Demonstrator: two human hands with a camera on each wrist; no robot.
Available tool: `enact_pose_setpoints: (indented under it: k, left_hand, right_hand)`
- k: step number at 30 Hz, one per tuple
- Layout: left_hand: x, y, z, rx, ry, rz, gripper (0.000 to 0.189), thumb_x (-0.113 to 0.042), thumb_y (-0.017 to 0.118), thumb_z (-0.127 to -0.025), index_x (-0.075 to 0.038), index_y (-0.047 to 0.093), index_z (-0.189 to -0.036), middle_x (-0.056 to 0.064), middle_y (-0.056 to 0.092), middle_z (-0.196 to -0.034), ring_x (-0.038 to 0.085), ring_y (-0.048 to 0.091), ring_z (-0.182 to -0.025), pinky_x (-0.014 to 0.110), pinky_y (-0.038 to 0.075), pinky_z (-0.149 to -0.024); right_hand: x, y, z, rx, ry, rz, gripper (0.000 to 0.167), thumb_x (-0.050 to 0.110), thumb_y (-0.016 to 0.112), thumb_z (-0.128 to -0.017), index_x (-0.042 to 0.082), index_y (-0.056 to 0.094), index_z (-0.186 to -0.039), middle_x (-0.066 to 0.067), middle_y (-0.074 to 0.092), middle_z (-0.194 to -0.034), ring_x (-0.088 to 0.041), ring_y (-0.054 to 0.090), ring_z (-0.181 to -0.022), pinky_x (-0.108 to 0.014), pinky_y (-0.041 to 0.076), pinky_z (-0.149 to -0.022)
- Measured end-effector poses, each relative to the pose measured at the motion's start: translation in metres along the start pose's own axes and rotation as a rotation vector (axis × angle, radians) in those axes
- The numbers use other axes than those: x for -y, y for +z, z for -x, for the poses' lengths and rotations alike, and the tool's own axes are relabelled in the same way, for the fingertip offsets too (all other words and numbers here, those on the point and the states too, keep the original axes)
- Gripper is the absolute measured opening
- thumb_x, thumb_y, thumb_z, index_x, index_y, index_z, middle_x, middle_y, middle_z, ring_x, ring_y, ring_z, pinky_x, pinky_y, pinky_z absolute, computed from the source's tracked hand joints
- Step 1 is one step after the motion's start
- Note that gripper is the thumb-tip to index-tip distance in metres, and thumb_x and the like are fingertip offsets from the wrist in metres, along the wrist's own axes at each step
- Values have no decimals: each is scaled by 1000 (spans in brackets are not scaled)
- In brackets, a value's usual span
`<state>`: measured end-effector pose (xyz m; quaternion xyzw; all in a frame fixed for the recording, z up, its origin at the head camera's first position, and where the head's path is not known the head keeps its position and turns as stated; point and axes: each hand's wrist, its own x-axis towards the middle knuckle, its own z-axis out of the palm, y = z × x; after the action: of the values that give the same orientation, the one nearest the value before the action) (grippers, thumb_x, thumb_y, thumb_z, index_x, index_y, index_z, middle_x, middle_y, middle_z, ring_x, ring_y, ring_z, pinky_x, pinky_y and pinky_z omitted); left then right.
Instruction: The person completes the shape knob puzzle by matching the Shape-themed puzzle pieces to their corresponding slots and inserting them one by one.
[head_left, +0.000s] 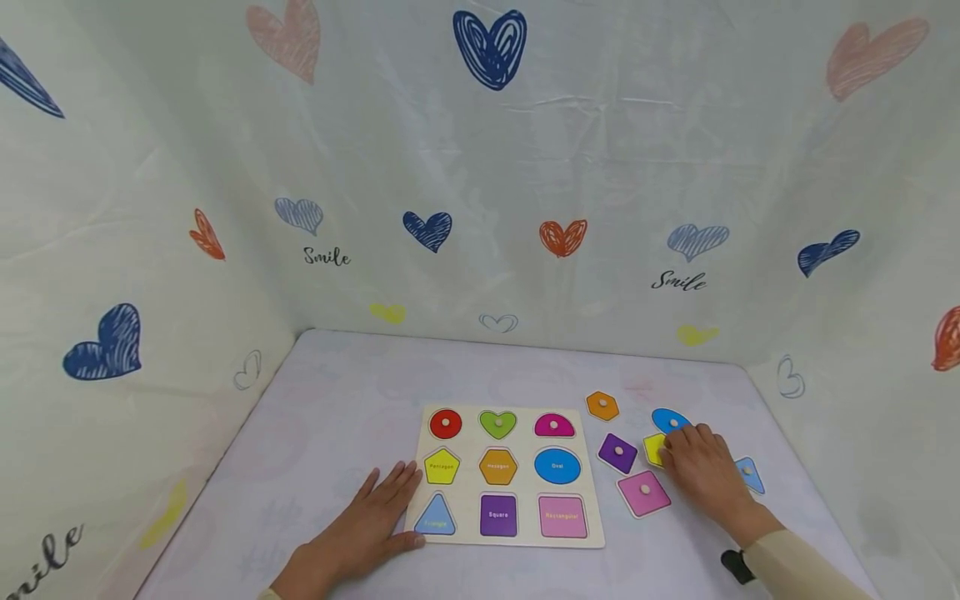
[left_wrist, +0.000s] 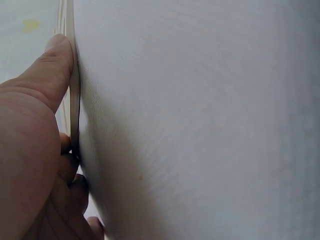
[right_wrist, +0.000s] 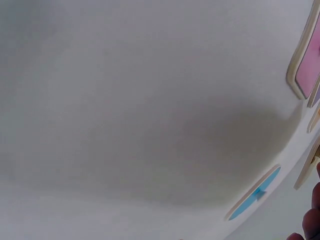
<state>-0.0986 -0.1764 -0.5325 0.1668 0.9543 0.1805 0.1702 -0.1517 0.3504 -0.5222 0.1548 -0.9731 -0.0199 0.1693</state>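
On the board (head_left: 468,492), three shapes (head_left: 498,424) are in and six are left. The spread left hand (head_left: 367,527) touches it; the right hand (head_left: 707,475) pinches the yellow one (head_left: 652,451).

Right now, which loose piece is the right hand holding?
The loose yellow piece: the right hand grips it, while the loose hexagon, square, rectangle, oval and triangle lie on the table.
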Motion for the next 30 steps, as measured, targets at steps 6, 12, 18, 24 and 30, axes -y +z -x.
enact_pose_setpoints:
  k: [6,12,18,24,30]
  left_hand:
    - [0,-1,1,4,-1,-8,103,-64,74,-88,-13,31,-167,3,29,-175,29,17,-164,59,5,-133]
    - [-1,-1,0,7,13,-25,101,-65,72,-90,-12,32,-167,4,30,-174,30,19,-164,60,7,-133]
    - [1,-1,0,-5,40,-31,100,-64,71,-90,-11,33,-166,6,31,-174,30,20,-163,60,9,-132]
    - [3,0,-1,-19,61,-42,100,-66,69,-91,-10,33,-166,6,32,-174,30,22,-163,59,11,-132]
    - [3,1,0,-16,56,-47,100,-66,70,-91,-10,34,-166,5,32,-174,29,22,-163,59,11,-132]
  right_hand:
    - [13,2,-12,-35,-49,-4,34,16,89,-83,1,63,-99,-8,57,-89,-29,51,-90,-43,48,-74]
    - [30,5,-27,-47,-88,-19,30,16,87,-87,2,61,-96,-4,51,-83,-27,52,-87,-44,51,-81]
    - [54,6,-43,-2,-103,0,31,22,87,-88,5,63,-99,-3,54,-85,-23,49,-85,-36,49,-74]
    - [82,5,-60,11,-125,-18,33,25,87,-89,4,65,-103,-7,60,-93,-25,53,-92,-37,50,-78]
    - [111,4,-73,22,-165,-53,30,27,83,-92,6,66,-105,-6,61,-94,-23,53,-96,-38,52,-84]
